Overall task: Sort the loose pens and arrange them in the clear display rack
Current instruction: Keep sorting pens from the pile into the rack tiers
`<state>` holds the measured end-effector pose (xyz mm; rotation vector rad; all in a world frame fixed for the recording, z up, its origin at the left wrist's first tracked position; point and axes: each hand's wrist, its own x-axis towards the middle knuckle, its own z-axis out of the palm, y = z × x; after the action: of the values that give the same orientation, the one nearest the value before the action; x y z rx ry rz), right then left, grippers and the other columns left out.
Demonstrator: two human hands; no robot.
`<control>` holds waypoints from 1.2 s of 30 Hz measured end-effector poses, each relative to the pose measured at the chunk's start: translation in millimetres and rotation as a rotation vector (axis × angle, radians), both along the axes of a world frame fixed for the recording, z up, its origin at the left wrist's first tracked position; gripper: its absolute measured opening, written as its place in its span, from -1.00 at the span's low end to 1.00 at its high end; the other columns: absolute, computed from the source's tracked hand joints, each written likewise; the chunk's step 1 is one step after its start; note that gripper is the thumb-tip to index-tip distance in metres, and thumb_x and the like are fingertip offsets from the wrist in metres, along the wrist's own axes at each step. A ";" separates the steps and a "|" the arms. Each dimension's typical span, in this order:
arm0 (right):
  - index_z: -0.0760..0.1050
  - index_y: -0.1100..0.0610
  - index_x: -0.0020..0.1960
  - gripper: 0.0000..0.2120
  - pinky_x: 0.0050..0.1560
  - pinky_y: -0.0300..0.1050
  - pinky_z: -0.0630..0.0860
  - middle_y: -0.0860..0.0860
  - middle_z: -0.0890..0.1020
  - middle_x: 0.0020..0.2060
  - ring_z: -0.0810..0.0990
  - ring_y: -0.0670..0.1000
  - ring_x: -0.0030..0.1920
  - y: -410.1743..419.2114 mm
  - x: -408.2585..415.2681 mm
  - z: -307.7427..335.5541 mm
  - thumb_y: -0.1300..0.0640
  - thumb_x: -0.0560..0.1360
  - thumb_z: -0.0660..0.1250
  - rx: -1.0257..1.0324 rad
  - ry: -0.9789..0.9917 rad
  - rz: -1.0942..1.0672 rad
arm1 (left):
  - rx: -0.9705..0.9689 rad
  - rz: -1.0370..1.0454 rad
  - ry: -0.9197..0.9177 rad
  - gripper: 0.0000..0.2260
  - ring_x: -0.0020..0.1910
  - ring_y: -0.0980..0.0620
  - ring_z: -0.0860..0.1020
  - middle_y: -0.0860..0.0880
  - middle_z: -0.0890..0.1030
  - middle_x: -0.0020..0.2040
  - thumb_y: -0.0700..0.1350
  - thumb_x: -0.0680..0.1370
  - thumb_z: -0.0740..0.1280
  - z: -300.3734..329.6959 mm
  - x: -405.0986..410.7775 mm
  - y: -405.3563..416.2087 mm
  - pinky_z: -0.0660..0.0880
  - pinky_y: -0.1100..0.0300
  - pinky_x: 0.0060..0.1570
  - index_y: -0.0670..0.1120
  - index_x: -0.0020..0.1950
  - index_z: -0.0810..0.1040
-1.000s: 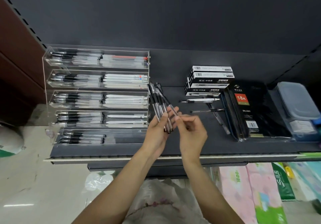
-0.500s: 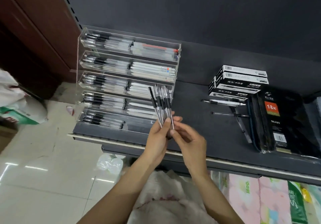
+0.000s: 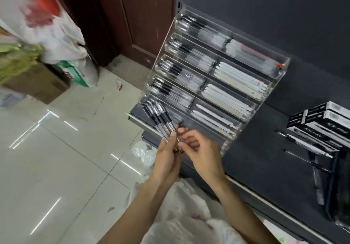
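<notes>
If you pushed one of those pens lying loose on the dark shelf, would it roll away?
Probably a little. The loose pens look thin and round, so a push across the flat dark shelf could roll one. They look stiff and light. Any pocket clip might stop the roll, but the picture is too blurry to show one.

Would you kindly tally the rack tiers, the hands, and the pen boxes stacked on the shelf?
Rack tiers: 5
Hands: 2, left hand holding the pens, right hand pinching them
Pen boxes: 4, partly cut off
Total: 11
</notes>
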<state>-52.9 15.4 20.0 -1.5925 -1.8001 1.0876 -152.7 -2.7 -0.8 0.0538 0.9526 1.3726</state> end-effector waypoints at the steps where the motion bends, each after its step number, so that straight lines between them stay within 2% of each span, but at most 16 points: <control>1: 0.58 0.07 -0.03 -0.86 -0.17 -0.36 0.54 -0.16 0.65 -0.22 0.61 -0.21 -0.18 2.8 -6.6 -1.3 0.14 0.42 0.45 0.008 0.009 0.010 | 0.011 0.012 -0.002 -0.77 -0.03 -0.02 0.62 -0.13 0.65 -0.03 -0.14 0.63 0.14 -0.5 -6.0 -0.1 0.59 0.15 -0.06 -0.20 0.13 0.54; 3: 0.61 0.10 -0.05 -0.89 -0.19 -0.41 0.51 -0.17 0.65 -0.23 0.61 -0.22 -0.18 7.9 -15.6 -3.7 0.17 0.43 0.45 0.010 0.036 0.019 | 0.011 0.034 0.037 -0.76 0.02 -0.02 0.62 -0.12 0.65 0.02 -0.14 0.65 0.12 -2.7 -19.3 1.1 0.58 0.15 -0.03 -0.20 0.15 0.53; 5: 0.62 0.10 -0.04 -0.89 -0.20 -0.38 0.52 -0.15 0.66 -0.23 0.61 -0.21 -0.21 14.1 -19.5 -7.3 0.16 0.44 0.43 0.043 0.022 0.005 | 0.010 0.065 0.068 -0.77 0.06 -0.03 0.61 -0.14 0.63 0.07 -0.15 0.65 0.10 -7.8 -33.8 3.8 0.54 0.08 0.10 -0.19 0.16 0.51; 8: 0.63 0.09 -0.04 -0.90 -0.33 -0.29 0.53 -0.08 0.66 -0.22 0.58 -0.16 -0.29 29.8 -18.5 -18.6 0.14 0.44 0.43 0.239 -0.215 -0.039 | -0.029 0.148 0.058 -0.83 0.06 -0.05 0.61 -0.10 0.61 0.06 -0.18 0.65 0.11 -16.2 -55.5 9.5 0.50 0.04 0.17 -0.15 0.14 0.46; 13: 0.63 0.15 -0.07 -0.84 -0.54 -0.27 0.42 0.00 0.63 -0.30 0.52 -0.08 -0.47 57.6 -28.1 -39.4 0.15 0.37 0.50 0.460 -0.639 0.062 | -0.057 0.143 0.077 -0.82 0.03 -0.06 0.62 -0.10 0.62 -0.01 -0.18 0.65 0.11 -23.1 -83.9 22.0 0.49 0.02 0.17 -0.17 0.15 0.46; 17: 0.61 0.15 -0.09 -0.81 -0.52 -0.32 0.27 0.03 0.58 -0.35 0.49 -0.07 -0.47 70.8 -40.7 -49.9 0.22 0.32 0.53 0.582 -0.793 0.193 | -0.050 0.084 0.075 -0.83 -0.01 -0.04 0.62 -0.08 0.63 -0.09 -0.19 0.65 0.10 -27.0 -101.0 36.3 0.52 0.05 0.12 -0.14 0.10 0.48; 20: 0.59 0.15 -0.15 -0.85 -0.49 -0.25 0.31 0.04 0.56 -0.36 0.51 -0.02 -0.38 76.3 -49.2 -53.6 0.32 0.31 0.45 0.684 -0.873 0.257 | -0.034 0.030 0.091 -0.82 -0.06 -0.03 0.63 -0.06 0.63 -0.14 -0.19 0.65 0.09 -29.0 -113.7 45.3 0.58 0.11 0.05 -0.14 0.09 0.48; 23: 0.54 0.15 -0.22 -0.85 -0.48 -0.21 0.36 0.03 0.52 -0.37 0.49 0.00 -0.35 82.1 -55.9 -57.1 0.37 0.31 0.38 0.714 -0.897 0.281 | -0.032 -0.024 0.087 -0.82 -0.05 -0.03 0.62 -0.07 0.62 -0.12 -0.19 0.65 0.09 -28.2 -124.6 50.3 0.58 0.13 0.03 -0.14 0.11 0.48; 27: 0.54 0.13 -0.22 -0.78 -0.55 -0.25 0.32 0.01 0.53 -0.37 0.51 -0.03 -0.43 83.0 -61.4 -61.2 0.35 0.22 0.49 0.591 -0.933 0.259 | -0.028 -0.082 0.042 -0.81 0.02 -0.04 0.61 -0.09 0.61 -0.02 -0.19 0.65 0.09 -26.9 -130.2 53.1 0.58 0.13 0.04 -0.15 0.14 0.47; 30: 0.61 0.12 -0.10 -0.77 -0.52 -0.28 0.38 -0.01 0.62 -0.28 0.59 -0.06 -0.39 75.0 -65.4 -58.9 0.29 0.29 0.53 0.497 -0.791 0.120 | -0.068 -0.107 0.041 -0.79 0.13 -0.01 0.59 -0.10 0.61 0.12 -0.19 0.64 0.10 -25.9 -125.8 53.2 0.59 0.14 0.00 -0.16 0.19 0.49; 32: 0.62 0.12 -0.02 -0.89 -0.40 -0.31 0.43 -0.02 0.65 -0.18 0.61 -0.08 -0.32 65.6 -74.9 -47.4 0.19 0.45 0.44 0.410 -0.510 0.019 | -0.079 -0.128 0.042 -0.78 0.18 -0.01 0.56 -0.09 0.58 0.18 -0.19 0.64 0.12 -23.9 -120.7 52.3 0.59 0.14 0.01 -0.16 0.19 0.50; 34: 0.61 0.08 0.01 -0.88 -0.28 -0.26 0.50 -0.05 0.66 -0.14 0.61 -0.09 -0.24 57.3 -89.8 -32.4 0.10 0.52 0.35 0.249 -0.244 -0.036 | -0.065 -0.159 0.045 -0.76 0.10 0.01 0.59 -0.10 0.60 0.10 -0.17 0.64 0.13 -22.1 -114.5 50.0 0.59 0.17 -0.04 -0.18 0.22 0.50; 36: 0.60 0.06 0.03 -0.86 -0.18 -0.15 0.54 -0.07 0.67 -0.13 0.61 -0.07 -0.17 51.5 -100.4 -24.1 0.06 0.52 0.34 0.139 -0.204 -0.002 | -0.062 -0.192 0.056 -0.74 -0.05 0.06 0.63 -0.10 0.62 0.00 -0.14 0.64 0.14 -20.1 -108.7 47.2 0.58 0.23 -0.16 -0.18 0.26 0.50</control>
<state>-153.3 66.9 -4.1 -1.6700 -1.9579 0.8039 -261.4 44.5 -20.9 0.1346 1.0092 1.1691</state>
